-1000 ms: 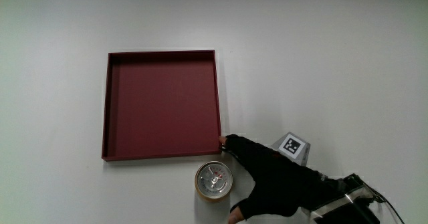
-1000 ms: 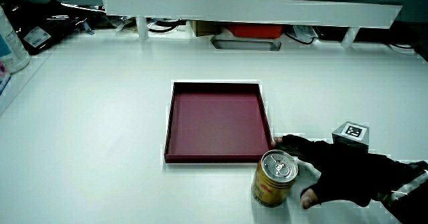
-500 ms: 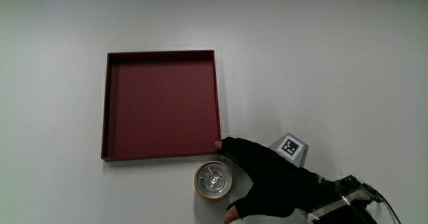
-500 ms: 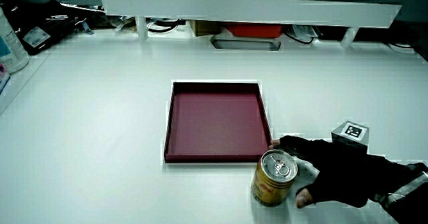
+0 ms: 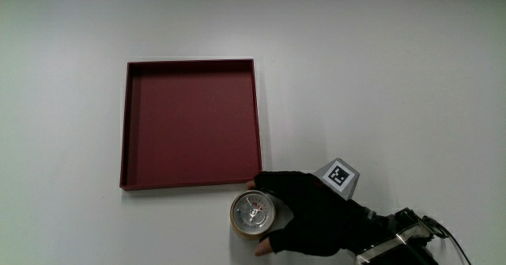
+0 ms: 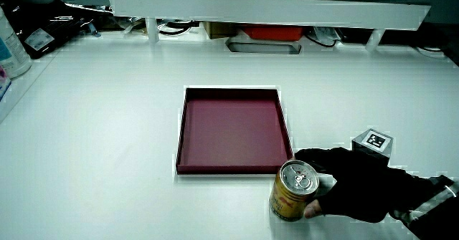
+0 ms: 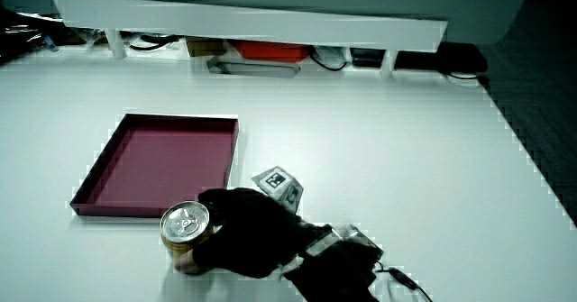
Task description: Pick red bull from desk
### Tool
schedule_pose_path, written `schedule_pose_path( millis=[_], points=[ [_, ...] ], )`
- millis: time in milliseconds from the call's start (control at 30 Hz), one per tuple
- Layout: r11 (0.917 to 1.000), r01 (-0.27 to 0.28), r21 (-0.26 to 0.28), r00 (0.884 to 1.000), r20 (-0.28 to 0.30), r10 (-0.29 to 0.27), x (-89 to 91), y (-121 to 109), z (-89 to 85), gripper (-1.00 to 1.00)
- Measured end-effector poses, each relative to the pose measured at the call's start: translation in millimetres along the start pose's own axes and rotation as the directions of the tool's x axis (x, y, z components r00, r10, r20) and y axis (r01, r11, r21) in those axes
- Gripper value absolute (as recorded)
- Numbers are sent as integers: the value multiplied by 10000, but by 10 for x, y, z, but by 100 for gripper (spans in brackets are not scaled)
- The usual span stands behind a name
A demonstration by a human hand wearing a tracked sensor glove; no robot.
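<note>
Can: a short, upright metal can [image 5: 254,214] with a gold-coloured wall and a silver pull-tab lid stands on the surface, just nearer to the person than a corner of the tray; in both side views [image 6: 293,190] [image 7: 185,233] its wall shines yellow-gold.
Tray: a square, shallow, dark red tray [image 5: 190,124] with low straight walls and a flat matt floor lies flat, holding nothing; seen also in a side view [image 6: 232,130].
Surface: a smooth, pale, matt surface [image 5: 395,75] carries the can and the tray.
Hand: the hand [image 5: 310,216], in a black fabric glove, lies low beside the can with its palm turned toward the can's wall; in a side view [image 6: 356,190] the forearm runs back toward the table's edge nearer the person.
Fingers: the fingers [image 5: 269,183] curve around the can on the tray side, while the bare thumb tip sits at the can's wall on the side nearer the person; they cup the can loosely, and whether they grip it firmly cannot be told.
Cube: a small pale cube [image 5: 338,176] with a black-and-white square pattern rides on the back of the hand, tilted; it shows in both side views [image 6: 373,140] [image 7: 278,185].
Partition: a low white partition [image 6: 265,9] stands at the table's edge farthest from the person.
</note>
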Motion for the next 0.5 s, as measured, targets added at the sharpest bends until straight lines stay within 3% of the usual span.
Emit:
schedule_pose_path(
  millis=[200, 267, 333, 367, 433, 500],
  points=[
    [9983, -329, 483, 9994, -116, 335, 36, -24, -9, 100],
    [9970, -442, 635, 9987, -224, 457, 31, -31, -17, 100],
    [9953, -565, 781, 9984, 23, 565, 26, -37, -22, 100],
    [9943, -653, 846, 9975, -204, 673, 28, -39, -32, 100],
    [9950, -529, 841, 9986, -37, 534, 44, -43, -31, 100],
    [9924, -825, 917, 9951, -474, 872, 33, -40, -29, 100]
  ],
)
